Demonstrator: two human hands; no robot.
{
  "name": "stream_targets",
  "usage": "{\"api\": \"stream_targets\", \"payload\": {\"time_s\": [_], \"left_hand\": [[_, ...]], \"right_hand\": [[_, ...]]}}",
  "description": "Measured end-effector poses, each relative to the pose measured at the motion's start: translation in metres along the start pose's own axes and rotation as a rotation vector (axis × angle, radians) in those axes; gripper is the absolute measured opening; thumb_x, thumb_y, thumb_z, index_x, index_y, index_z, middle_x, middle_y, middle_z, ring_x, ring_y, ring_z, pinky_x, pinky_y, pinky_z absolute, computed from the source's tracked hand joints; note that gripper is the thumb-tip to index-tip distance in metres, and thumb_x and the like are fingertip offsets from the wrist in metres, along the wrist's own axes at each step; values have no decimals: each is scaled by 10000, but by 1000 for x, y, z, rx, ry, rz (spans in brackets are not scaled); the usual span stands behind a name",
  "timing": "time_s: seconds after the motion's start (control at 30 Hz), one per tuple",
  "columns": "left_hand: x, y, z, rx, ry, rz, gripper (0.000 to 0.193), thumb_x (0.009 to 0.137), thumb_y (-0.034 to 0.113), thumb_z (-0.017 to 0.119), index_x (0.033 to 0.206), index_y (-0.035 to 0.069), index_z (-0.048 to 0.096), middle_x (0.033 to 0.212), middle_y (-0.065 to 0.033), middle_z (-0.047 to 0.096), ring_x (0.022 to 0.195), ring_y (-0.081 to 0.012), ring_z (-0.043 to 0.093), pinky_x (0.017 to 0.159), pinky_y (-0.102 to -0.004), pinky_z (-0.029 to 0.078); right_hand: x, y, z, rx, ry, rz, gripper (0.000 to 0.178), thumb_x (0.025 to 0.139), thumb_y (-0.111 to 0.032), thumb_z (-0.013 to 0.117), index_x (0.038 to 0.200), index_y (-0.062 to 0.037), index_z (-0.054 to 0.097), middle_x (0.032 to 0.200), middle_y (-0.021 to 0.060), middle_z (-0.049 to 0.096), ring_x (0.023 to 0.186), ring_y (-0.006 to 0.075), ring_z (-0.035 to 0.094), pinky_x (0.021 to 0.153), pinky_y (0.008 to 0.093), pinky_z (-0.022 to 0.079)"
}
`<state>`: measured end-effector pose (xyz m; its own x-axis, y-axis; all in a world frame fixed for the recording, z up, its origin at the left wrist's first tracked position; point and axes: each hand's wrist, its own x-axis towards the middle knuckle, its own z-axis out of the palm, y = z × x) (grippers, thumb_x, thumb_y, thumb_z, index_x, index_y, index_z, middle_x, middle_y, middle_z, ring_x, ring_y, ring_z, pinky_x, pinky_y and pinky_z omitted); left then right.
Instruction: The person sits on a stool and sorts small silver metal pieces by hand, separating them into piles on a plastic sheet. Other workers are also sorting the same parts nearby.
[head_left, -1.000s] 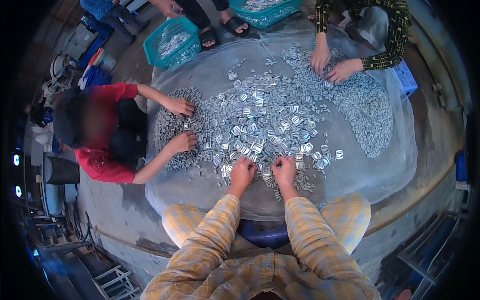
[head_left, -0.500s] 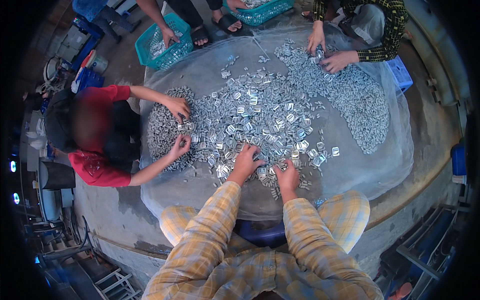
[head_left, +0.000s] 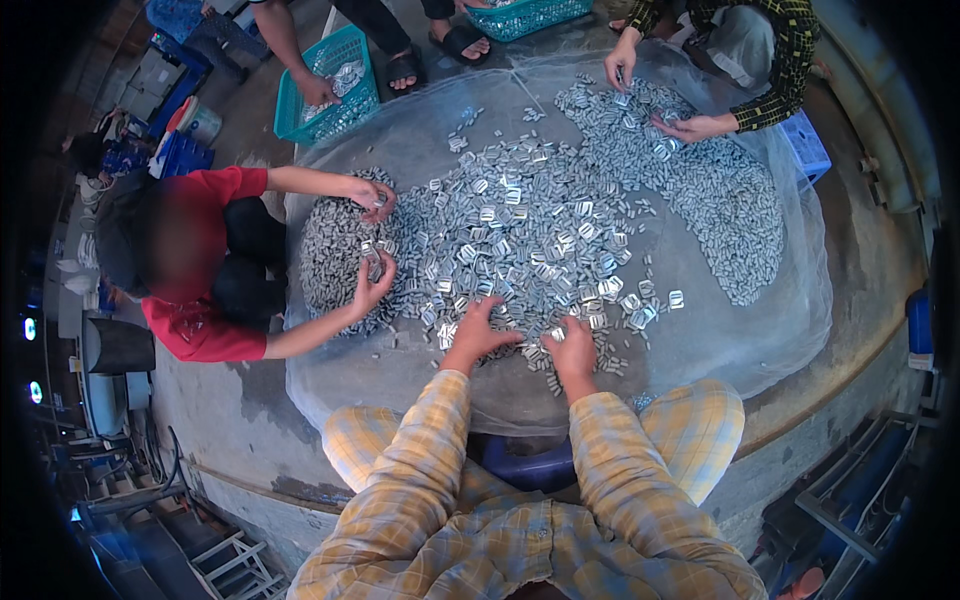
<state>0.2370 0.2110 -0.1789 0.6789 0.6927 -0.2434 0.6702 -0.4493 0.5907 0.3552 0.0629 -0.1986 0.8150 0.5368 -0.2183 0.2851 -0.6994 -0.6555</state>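
A broad heap of small grey metal pieces (head_left: 470, 210) lies in front of me, with shiny square slotted metal plates (head_left: 610, 288) scattered through it. At the heap's near edge, my left hand (head_left: 478, 338) rests with its fingers spread forward and its thumb pointing right. Just to its right, my right hand (head_left: 573, 355) touches the same edge, thumb and fingers apart. A shiny plate lies by the gap between its thumb and forefinger; I cannot make out any grip on it. Both hands' fingertips are partly lost among the pieces.
A translucent sheet (head_left: 700, 355) lies under the heaps. A person in red (head_left: 205, 330) handles pieces at a darker pile (head_left: 335, 250) on the left; another in a checked sleeve (head_left: 775, 100) works far right. Teal baskets (head_left: 285, 100) stand at the back. A blue stool (head_left: 525, 465) is beneath me.
My left hand has drawn slightly left and back, its fingers spreading; my right hand has barely moved. The co-workers' hands have shifted over their piles, and one reaches deeper into the teal basket.
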Motion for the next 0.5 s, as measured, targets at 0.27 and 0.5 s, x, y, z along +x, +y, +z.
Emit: {"api": "stream_targets", "payload": {"time_s": [0.27,0.5], "left_hand": [[-15,54,3,396,-70,-147,847,436,320,842,1177,211,446,1100,-131,432,982,-346,502,748,-415,482],[2,30,13,291,-161,-29,681,500,235,814,1100,182,497,1034,-106,478,976,-313,519,733,-410,476]], "right_hand": [[32,10,-4,1306,-191,621,126,728,-92,583,851,-104,556,703,27,550,535,169,538,439,268,417],[27,11,3,602,-330,245,317,697,-111,656,1003,-103,571,657,59,577,667,202,609,567,350,482]]}}
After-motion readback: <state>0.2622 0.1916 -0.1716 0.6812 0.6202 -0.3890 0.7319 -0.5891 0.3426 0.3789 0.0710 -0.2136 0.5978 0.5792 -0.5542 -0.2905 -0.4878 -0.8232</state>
